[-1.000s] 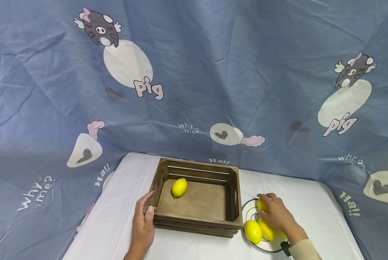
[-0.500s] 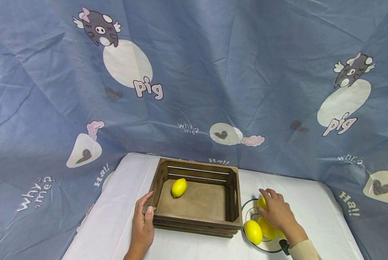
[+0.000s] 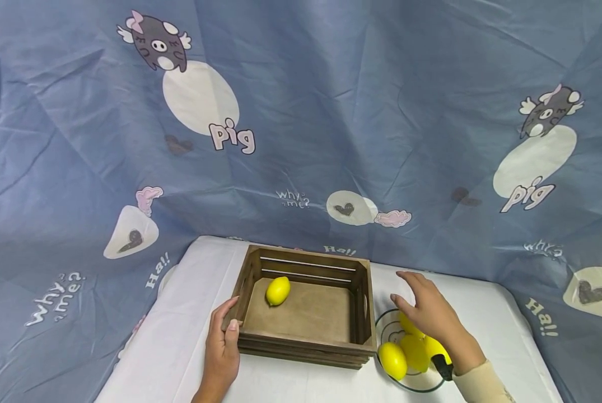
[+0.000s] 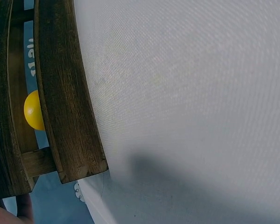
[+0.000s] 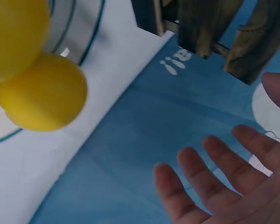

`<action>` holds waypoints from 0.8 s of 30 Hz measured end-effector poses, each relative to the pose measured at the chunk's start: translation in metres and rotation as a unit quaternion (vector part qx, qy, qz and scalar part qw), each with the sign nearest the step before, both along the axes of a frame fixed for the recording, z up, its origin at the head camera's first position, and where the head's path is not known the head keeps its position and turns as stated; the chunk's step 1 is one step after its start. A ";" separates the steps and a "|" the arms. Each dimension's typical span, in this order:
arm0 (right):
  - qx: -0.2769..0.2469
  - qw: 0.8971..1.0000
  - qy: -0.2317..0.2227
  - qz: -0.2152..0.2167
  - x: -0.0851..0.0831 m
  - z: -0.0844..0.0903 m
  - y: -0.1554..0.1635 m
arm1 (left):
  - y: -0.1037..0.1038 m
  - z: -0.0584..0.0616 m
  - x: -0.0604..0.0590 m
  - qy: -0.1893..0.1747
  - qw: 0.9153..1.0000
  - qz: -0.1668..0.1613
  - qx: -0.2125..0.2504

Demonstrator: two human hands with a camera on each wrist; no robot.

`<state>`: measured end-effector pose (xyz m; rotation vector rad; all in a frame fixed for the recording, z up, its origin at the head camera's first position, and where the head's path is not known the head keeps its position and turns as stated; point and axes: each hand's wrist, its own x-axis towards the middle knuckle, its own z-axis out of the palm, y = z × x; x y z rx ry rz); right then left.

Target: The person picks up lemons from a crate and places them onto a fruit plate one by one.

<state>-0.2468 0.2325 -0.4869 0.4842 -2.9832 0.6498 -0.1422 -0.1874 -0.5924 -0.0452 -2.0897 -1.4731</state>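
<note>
Over the plate at the crate's right, my right hand hovers with fingers spread and nothing in it; the lemons lie heaped just under my palm. My left hand grips the near left corner of the wooden crate, thumb over the rim. One lemon rests inside, toward the back. The risk I see: these lemons are smooth, rounded and waxy, piled on a slick glazed plate, so a careless nudge could roll one off onto the white cloth of the surface. The crate is rough, dark slatted wood.
</note>
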 end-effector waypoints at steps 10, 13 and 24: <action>-0.002 0.999 0.025 0.032 -0.004 0.035 -0.016 | 0.001 -0.002 0.001 0.004 1.000 0.000 0.006; -0.002 0.998 0.034 0.045 -0.003 0.045 -0.024 | 0.001 -0.002 0.001 0.004 1.000 -0.001 0.009; 0.038 0.986 0.085 0.137 -0.003 0.069 -0.056 | 0.000 0.000 0.000 0.000 1.000 0.003 -0.002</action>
